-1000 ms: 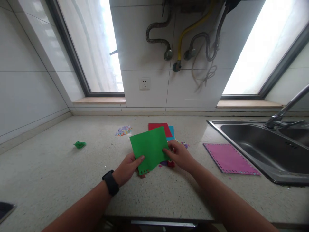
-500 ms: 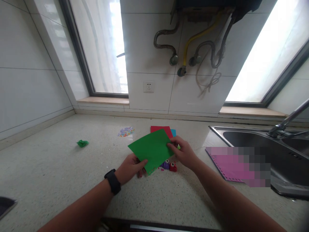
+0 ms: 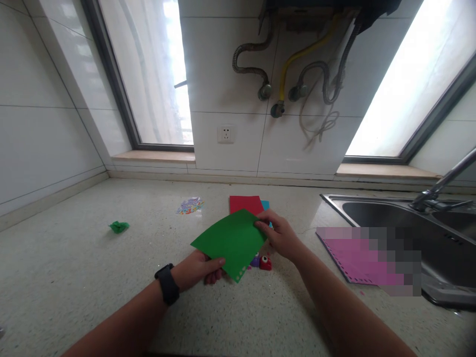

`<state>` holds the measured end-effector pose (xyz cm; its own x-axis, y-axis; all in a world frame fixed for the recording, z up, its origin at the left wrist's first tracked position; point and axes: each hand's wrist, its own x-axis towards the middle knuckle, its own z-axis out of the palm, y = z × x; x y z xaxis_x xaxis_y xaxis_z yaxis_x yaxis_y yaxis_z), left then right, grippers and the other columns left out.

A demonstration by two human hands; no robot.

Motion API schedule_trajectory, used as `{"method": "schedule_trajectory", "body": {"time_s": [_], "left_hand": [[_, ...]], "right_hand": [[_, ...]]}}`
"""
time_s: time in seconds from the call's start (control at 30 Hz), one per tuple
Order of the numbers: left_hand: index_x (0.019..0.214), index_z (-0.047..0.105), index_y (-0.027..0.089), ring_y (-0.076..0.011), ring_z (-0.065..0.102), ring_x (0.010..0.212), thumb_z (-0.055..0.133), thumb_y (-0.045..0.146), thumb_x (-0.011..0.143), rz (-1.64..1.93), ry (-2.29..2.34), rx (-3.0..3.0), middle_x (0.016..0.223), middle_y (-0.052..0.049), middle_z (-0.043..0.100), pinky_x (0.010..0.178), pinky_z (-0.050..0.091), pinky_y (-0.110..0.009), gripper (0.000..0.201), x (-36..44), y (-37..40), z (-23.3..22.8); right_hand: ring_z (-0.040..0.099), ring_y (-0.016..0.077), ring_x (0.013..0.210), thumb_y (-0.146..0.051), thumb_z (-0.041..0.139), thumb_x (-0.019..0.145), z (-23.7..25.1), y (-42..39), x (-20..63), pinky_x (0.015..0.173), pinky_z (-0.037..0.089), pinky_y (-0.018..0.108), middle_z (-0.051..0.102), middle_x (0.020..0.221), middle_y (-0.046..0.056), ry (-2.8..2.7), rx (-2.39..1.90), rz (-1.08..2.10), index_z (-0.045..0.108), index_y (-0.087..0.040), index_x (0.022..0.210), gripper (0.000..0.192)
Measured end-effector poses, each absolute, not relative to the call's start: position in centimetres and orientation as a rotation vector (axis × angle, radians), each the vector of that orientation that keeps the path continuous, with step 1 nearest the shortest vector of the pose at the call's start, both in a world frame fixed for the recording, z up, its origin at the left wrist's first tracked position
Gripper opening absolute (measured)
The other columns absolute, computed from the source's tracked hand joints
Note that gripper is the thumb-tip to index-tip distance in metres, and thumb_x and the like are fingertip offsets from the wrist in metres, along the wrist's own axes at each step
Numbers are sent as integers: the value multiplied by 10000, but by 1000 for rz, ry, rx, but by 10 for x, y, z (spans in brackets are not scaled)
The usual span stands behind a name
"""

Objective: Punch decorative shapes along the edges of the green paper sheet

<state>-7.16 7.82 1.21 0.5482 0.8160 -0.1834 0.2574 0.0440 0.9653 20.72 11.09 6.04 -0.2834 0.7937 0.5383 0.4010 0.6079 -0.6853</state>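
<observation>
I hold a green paper sheet (image 3: 230, 240) above the speckled countertop (image 3: 74, 267), tilted nearly flat. My left hand (image 3: 197, 270), with a black watch on the wrist, pinches its near edge. My right hand (image 3: 280, 238) pinches its far right corner. A row of small punched holes runs along the sheet's lower right edge. Under the sheet stand small craft punches, a red one (image 3: 265, 263) and a purple one (image 3: 255, 260). Behind lie a red sheet (image 3: 243, 203) and a blue sheet (image 3: 265, 204), stacked.
A pink sheet (image 3: 345, 248) with punched edges lies right of my hands, beside the steel sink (image 3: 401, 223) and faucet (image 3: 442, 183). A crumpled green scrap (image 3: 119, 226) and a pile of coloured confetti (image 3: 190, 205) lie to the left. Tiled wall with a socket (image 3: 225, 134) stands behind.
The green sheet has turned from facing me to nearly flat, rotating counter-clockwise. My right hand slid up to its far corner. The punches under it have come into view.
</observation>
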Motion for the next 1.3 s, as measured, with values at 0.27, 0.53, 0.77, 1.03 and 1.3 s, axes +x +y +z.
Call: {"method": "schedule_trajectory", "body": {"time_s": [0.27,0.53,0.77,1.03,1.3], "left_hand": [[591,555,198,-132,426,519,515,725,837,464,1152,1670,584,-21,556,575,368,-297,582,-63,67,27],[531,485,224,-151,419,526,232,737,916,362,1290,1748,486,22,389,671,410,-318,690,-59,66,35],[555,422,234,-161,467,578,171,695,947,461,1339,1788,557,11,433,788,423,-336,655,-60,68,32],[560,418,231,-160,487,570,218,682,975,609,1381,1851,567,17,453,795,411,-341,645,-64,68,15],[492,403,235,-170,535,557,293,642,965,790,1491,1843,522,4,500,824,410,-364,633,-57,60,16]], "right_hand": [[627,216,920,-366,586,971,58,109,205,842,481,372,682,978,66,-1922,-958,613,681,-212,982,182],[624,218,880,-353,471,1015,54,116,216,804,455,360,696,932,75,-1909,-1201,393,676,-188,1003,263],[609,219,846,-429,548,993,64,102,217,737,382,329,694,825,65,-2433,-1349,139,713,-198,875,307],[607,238,841,-683,725,795,65,89,211,721,380,340,697,855,58,-2684,-1252,164,720,-210,835,475],[658,220,858,-405,727,893,65,90,218,758,465,344,731,953,57,-2355,-1280,559,708,-230,1082,259]]}}
